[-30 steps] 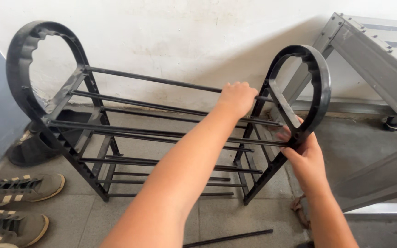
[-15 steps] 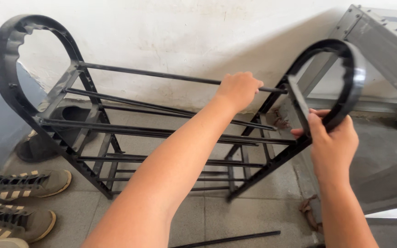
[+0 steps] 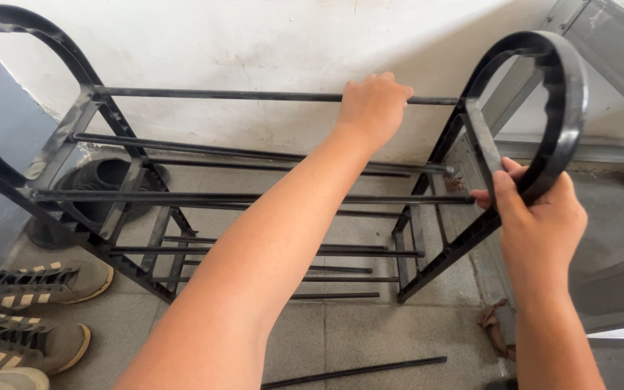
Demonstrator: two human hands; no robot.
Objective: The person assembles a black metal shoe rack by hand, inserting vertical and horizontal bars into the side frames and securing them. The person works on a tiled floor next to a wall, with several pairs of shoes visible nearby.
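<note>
Our left hand wraps the top rod, which runs sideways into the looped side frame gripped by our right hand.

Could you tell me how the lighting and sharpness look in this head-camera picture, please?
Head view: even daylight, no harsh glare; the left hand on the top rod and the right hand on the rack's end loop are sharp; the near forearm looms large, and the left end loop is cut off by the frame edge.
</note>
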